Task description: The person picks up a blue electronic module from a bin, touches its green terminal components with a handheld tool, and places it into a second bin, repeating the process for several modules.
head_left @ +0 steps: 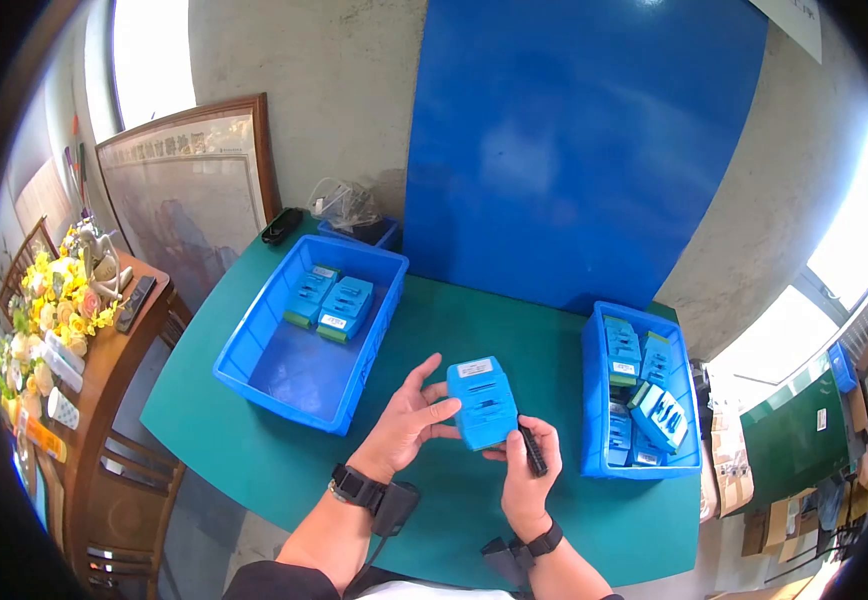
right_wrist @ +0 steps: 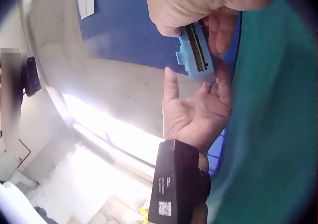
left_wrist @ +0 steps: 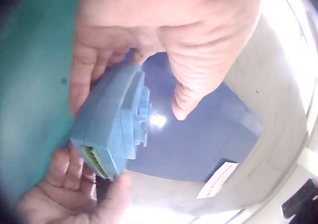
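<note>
A light blue plastic module [head_left: 482, 402] with a white label is held upright above the green table [head_left: 254, 450], between both hands. My left hand [head_left: 409, 415] touches its left side with straight fingers, thumb apart. My right hand [head_left: 526, 470] pinches the module's lower end and also keeps a thin black strip [head_left: 531, 450] against its fingers. In the left wrist view the module [left_wrist: 112, 129] shows a ribbed face and a greenish slotted end, under the left hand [left_wrist: 149, 30]. In the right wrist view the right hand [right_wrist: 198, 5] curls over the module [right_wrist: 196, 55].
A blue bin [head_left: 254, 340] at the left holds a few modules [head_left: 334, 300] at its far end. Another blue bin [head_left: 591, 400] at the right holds several modules [head_left: 644, 390]. A blue board [head_left: 574, 140] leans on the wall behind. A wooden cabinet with flowers [head_left: 54, 310] stands left.
</note>
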A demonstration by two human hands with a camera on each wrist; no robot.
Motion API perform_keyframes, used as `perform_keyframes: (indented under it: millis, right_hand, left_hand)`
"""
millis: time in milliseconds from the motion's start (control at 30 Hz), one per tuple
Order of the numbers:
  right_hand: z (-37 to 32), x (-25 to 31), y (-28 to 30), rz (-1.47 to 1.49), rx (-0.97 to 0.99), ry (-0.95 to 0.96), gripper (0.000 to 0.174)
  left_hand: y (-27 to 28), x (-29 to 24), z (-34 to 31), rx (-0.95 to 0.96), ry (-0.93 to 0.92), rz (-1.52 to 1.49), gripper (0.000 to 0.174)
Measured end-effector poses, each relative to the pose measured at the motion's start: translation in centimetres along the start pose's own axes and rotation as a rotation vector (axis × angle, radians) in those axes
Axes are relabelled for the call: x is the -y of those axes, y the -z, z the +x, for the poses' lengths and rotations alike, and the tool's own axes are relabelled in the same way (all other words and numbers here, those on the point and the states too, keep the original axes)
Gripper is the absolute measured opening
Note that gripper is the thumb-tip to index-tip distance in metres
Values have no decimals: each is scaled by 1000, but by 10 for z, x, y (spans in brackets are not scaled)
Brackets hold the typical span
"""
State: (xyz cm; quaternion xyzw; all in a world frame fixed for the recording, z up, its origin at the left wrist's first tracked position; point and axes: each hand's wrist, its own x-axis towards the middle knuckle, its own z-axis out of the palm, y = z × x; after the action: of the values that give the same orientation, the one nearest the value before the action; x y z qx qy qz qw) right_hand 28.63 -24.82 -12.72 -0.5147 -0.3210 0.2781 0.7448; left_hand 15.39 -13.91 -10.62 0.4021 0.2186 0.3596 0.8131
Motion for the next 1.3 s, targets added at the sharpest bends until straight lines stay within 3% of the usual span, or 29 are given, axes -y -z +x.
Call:
perform_keyframes:
  millis: [100, 200, 400, 500, 600, 700, 800, 900, 1033, 1200, 1300]
  right_hand:
    - [2, -4, 2, 31, -19, -7, 23]
    - [0, -7, 1, -30, 8, 27, 23]
    - [3, -20, 8, -376, 40, 145, 29]
    - [3, -16, 10, -391, -9, 160, 29]
    - [5, -12, 4, -208, -90, 222, 28]
    - [6, -10, 5, -183, -40, 238, 32]
    - [6, -10, 10, -479, 31, 296, 37]
    - [4, -3, 8, -501, 64, 317, 38]
    - [-1, -3, 8, -305, 65, 385, 34]
    - [-6, 12, 10, -361, 100, 485, 21]
    - [-9, 15, 9, -370, 168, 419, 21]
  left_hand:
    - [7, 14, 8, 94, 71, 33, 66]
    - [1, 13, 6, 27, 161, 156, 62]
    - [11, 14, 7, 125, 8, 107, 51]
    - [7, 13, 5, 113, 21, -2, 50]
    - [11, 19, 6, 130, -49, 47, 49]
    - [11, 17, 6, 178, -28, 48, 50]
    - [3, 10, 2, 206, 8, 126, 50]
    - [3, 15, 3, 125, 13, 168, 51]
    - [12, 24, 9, 36, -160, 280, 48]
    - [12, 24, 11, -89, -336, 502, 45]
    - [14, 26, 11, -113, -383, 595, 47]
